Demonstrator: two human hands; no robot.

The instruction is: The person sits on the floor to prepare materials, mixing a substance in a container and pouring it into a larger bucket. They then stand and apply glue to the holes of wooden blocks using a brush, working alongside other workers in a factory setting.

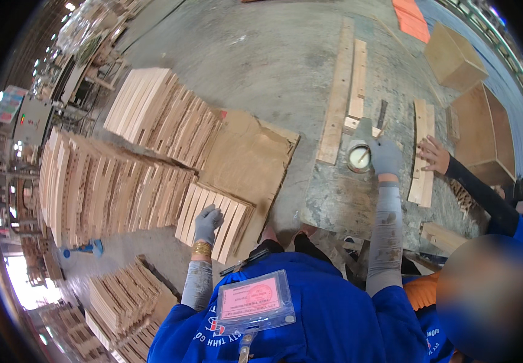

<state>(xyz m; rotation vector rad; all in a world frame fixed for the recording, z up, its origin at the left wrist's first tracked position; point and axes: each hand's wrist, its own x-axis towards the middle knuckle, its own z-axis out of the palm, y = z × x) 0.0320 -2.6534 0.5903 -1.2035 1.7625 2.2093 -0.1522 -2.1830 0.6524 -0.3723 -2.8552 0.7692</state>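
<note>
- Both hands wore grey gloves, and grey sleeves covered the forearms.
- The left hand (207, 222) rested flat, with the fingers loosely spread, on a small stack of wooden slats (213, 221) that lay on a sheet of cardboard (246, 154) on the floor.
- A golden bracelet (201, 248) sat on the left wrist.
- The right hand (385, 157) was closed around a thin stick (365, 155), and the stick's end dipped into a small round can (358, 157) with white liquid inside.
- The can stood on the grey tabletop (340, 206), just beside the right hand and touching the stick.
- Long wooden boards (337, 97) lay on the tabletop behind the can.
- A curved wooden piece (423, 154) lay to the right of the can, and another person's bare hand (434, 154) pressed on it.
- This other person wore a black sleeve and a blue jacket.
- Big rows of stacked slats (110, 181) stood on the floor at the left, well apart from the can.
- More slats (125, 299) were piled lower left.
- A plastic badge (255, 299) hung on the blue jacket near the lower edge.
</note>
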